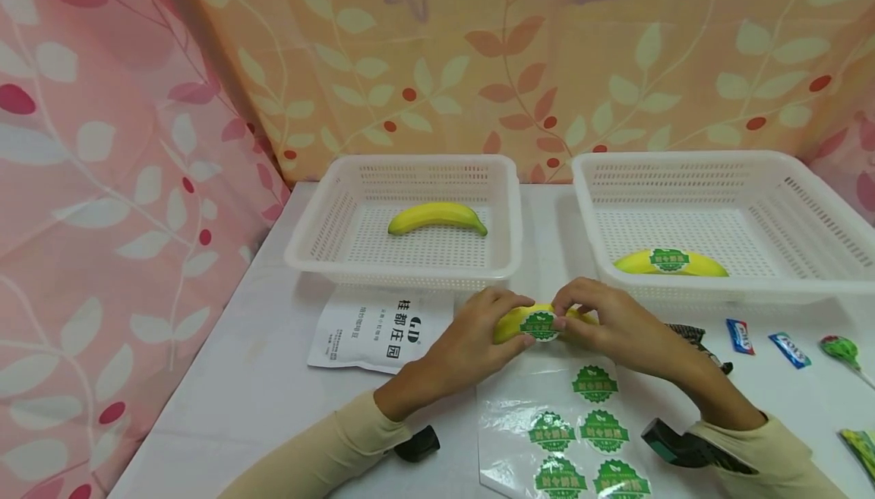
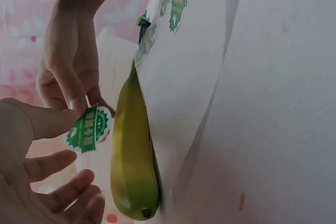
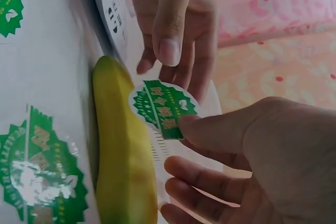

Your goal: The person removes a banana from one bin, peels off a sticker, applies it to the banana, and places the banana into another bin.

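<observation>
A round green-and-white sticker (image 3: 165,106) is pinched by its edge between the thumb and finger of my right hand (image 1: 604,324). Below it a yellow banana (image 2: 131,150) with green ends lies on the table, beside a clear-coated sheet of stickers (image 1: 509,423). My left hand (image 1: 454,339) is at the banana's left end, fingers spread and loosely bent. In the right wrist view the left thumb (image 3: 169,51) stands apart from the sticker, with nothing in that hand's grasp. The sticker overlaps the banana in the head view.
Two white plastic baskets stand behind: the left basket (image 1: 403,275) holds a plain banana (image 1: 437,216), the right basket (image 1: 752,286) a stickered banana (image 1: 704,263). A white pouch (image 1: 369,332) lies left. Small candy packets (image 1: 740,336) and a lollipop (image 1: 839,348) lie right.
</observation>
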Motion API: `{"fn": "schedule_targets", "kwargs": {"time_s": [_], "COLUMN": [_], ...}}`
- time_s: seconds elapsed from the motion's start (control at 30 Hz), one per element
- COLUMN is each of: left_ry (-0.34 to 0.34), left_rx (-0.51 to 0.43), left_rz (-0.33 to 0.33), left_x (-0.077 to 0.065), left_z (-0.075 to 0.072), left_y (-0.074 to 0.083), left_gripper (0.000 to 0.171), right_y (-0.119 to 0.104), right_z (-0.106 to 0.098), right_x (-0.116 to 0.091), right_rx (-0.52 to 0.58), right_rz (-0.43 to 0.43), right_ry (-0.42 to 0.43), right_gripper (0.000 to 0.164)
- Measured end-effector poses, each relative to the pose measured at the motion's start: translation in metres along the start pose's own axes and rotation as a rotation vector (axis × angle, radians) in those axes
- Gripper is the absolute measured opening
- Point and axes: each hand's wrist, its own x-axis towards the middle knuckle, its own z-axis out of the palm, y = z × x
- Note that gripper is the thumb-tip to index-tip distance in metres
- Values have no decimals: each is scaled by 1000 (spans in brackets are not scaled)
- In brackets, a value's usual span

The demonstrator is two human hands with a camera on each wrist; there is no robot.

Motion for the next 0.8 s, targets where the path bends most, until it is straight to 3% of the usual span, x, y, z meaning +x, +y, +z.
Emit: {"fn": "schedule_targets", "kwargs": {"time_s": [0.2,0.4,0.6,0.8], "left_ry": [-48,-120,-135,-141], "left_rx": [114,213,266,276], "left_rz": [-6,-76,-130,-133], "left_x": [12,25,34,36], "left_z": [6,10,14,15], "left_y": [-1,-3,-4,-6], "left_gripper": [57,60,56,58], "right_y": [5,11,15,18], "right_z": [3,7,8,7], "right_x": [3,5,7,7], "right_rx": [39,55,46,54], "right_rz": [29,59,82,99], "right_ry": [9,12,15,16], "right_gripper": [4,6,4,4]}}
